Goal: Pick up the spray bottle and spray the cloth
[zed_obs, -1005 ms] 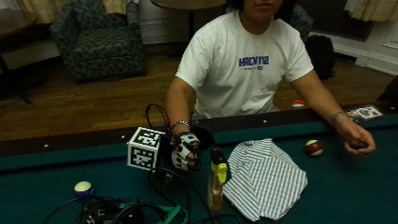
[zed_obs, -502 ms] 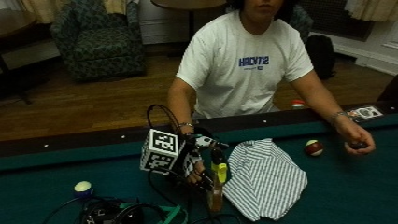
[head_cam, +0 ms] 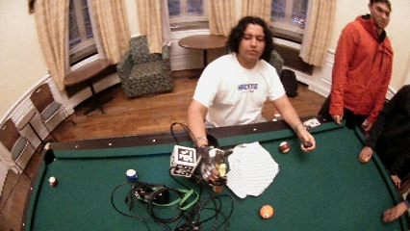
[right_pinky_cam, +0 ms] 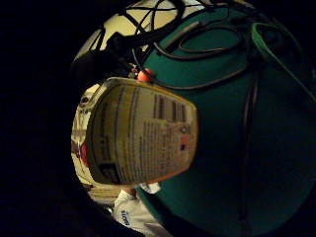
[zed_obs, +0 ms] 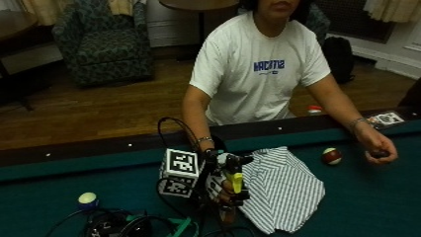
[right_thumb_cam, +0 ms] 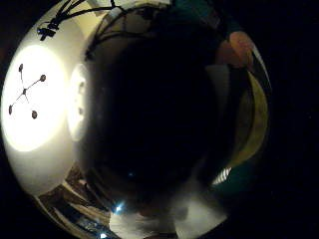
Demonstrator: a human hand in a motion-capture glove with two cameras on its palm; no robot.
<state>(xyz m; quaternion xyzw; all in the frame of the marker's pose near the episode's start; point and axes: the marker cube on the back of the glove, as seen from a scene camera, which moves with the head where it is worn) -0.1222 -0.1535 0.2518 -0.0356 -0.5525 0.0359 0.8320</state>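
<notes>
Person sits behind a green pool table (zed_obs: 368, 207). Right hand (zed_obs: 220, 183) is above the felt just beside the striped cloth (zed_obs: 283, 190), on the side away from the red-and-white ball (zed_obs: 331, 156). Its fingers are curled round the bottle (zed_obs: 234, 180), which has a yellow trigger and stands about upright, head up, nozzle end toward the cloth. Cannot tell whether the bottle base touches the felt. In the little-finger palm view the bottle label (right_pinky_cam: 140, 131) sits close to the palm, with felt behind it. Thumb-side palm view is mostly dark; nothing readable there. Cloth lies flat on the felt, the ball near its far edge. Bare left hand (zed_obs: 378, 148) rests beyond the ball from the cloth, fingers curled round a small dark object, identity unclear
</notes>
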